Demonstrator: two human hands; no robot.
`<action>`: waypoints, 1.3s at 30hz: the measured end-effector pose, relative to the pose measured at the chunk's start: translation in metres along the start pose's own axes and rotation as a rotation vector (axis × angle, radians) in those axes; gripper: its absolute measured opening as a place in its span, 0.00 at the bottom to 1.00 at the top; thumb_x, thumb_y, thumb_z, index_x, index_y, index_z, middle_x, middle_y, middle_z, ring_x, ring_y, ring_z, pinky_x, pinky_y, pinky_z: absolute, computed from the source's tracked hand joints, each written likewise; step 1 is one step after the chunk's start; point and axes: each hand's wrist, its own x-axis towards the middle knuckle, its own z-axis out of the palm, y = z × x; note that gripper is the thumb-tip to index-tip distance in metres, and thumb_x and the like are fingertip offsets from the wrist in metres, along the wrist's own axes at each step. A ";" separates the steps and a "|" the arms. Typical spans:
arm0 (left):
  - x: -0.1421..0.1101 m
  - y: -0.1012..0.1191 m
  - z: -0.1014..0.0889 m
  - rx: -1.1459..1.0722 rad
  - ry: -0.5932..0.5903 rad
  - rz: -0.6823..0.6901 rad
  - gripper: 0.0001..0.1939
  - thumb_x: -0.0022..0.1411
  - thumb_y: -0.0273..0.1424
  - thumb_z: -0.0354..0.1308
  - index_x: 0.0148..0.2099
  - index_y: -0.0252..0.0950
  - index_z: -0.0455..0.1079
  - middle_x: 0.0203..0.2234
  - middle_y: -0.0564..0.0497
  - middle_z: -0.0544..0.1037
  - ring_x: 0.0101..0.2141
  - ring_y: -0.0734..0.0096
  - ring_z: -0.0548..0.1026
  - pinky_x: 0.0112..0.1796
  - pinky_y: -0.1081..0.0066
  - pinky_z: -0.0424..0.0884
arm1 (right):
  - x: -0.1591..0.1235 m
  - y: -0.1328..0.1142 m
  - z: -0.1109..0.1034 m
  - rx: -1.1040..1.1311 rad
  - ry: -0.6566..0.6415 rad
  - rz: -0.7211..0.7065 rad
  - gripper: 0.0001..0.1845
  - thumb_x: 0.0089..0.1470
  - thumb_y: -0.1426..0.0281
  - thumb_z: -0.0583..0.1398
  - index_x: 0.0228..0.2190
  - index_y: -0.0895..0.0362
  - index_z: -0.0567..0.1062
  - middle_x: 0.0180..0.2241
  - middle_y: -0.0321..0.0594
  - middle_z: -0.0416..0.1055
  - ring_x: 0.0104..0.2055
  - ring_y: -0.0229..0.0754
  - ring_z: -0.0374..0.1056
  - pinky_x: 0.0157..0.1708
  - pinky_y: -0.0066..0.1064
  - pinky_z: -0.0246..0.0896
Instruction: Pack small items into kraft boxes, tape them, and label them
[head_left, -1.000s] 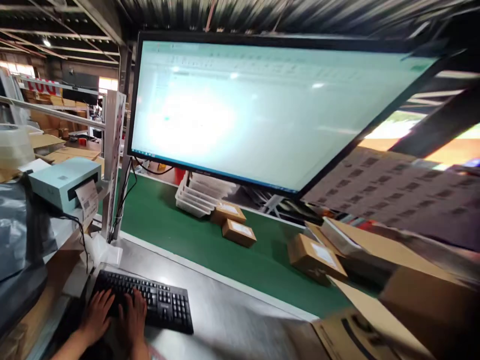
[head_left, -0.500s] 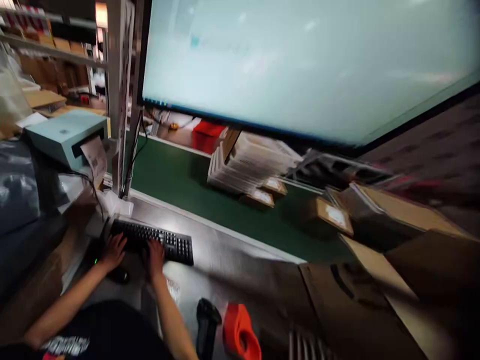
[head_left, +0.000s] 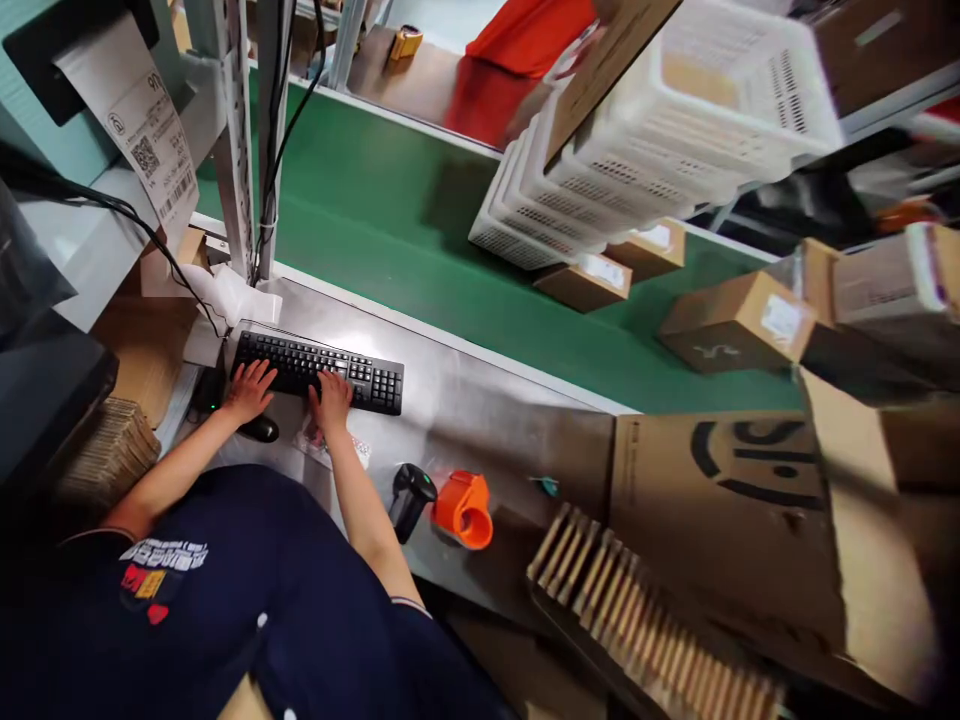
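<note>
A black keyboard [head_left: 367, 382] lies on the metal table [head_left: 457, 395]. My left hand [head_left: 250, 391] rests at its left end, with the fingers spread over the keys. Further right along the front edge, my right hand [head_left: 331, 398] has its fingers apart on the keys. Neither hand holds anything. A black mouse [head_left: 259, 429] sits just below my left hand. Under my right wrist is a small clear packet with reddish print [head_left: 358, 449]. To the right stand a black handheld scanner [head_left: 411, 500] and an orange tape dispenser [head_left: 463, 508].
Behind the table runs a green conveyor belt [head_left: 360, 200] with stacked white baskets [head_left: 547, 215] and small cartons [head_left: 739, 320]. A label printer [head_left: 45, 110] with a printed label [head_left: 154, 140] is at left. A large open carton [head_left: 720, 520] and stacked flat cardboard [head_left: 645, 630] stand at right.
My view has tipped downward, so the large screen has left the picture and more of my shirt shows. Both hands stay at the keyboard.
</note>
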 end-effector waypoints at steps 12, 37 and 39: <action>-0.004 -0.006 0.002 -0.031 0.022 -0.025 0.31 0.71 0.34 0.57 0.73 0.37 0.67 0.74 0.38 0.65 0.73 0.45 0.62 0.73 0.41 0.55 | 0.005 -0.016 0.011 0.027 0.014 -0.012 0.25 0.69 0.65 0.57 0.63 0.62 0.70 0.60 0.59 0.76 0.70 0.56 0.62 0.73 0.59 0.49; -0.024 0.007 0.022 0.017 0.097 0.019 0.33 0.64 0.24 0.54 0.70 0.41 0.72 0.71 0.43 0.70 0.71 0.51 0.68 0.71 0.44 0.64 | -0.032 -0.055 0.015 -0.096 -0.101 -0.309 0.25 0.62 0.70 0.63 0.60 0.47 0.79 0.62 0.47 0.79 0.64 0.54 0.71 0.68 0.50 0.60; -0.017 0.000 0.057 0.065 0.168 0.016 0.38 0.60 0.21 0.53 0.71 0.44 0.71 0.70 0.47 0.71 0.69 0.54 0.70 0.70 0.48 0.67 | -0.043 -0.035 0.050 -0.135 0.072 -0.404 0.29 0.62 0.70 0.61 0.63 0.40 0.76 0.61 0.41 0.80 0.63 0.53 0.75 0.63 0.49 0.66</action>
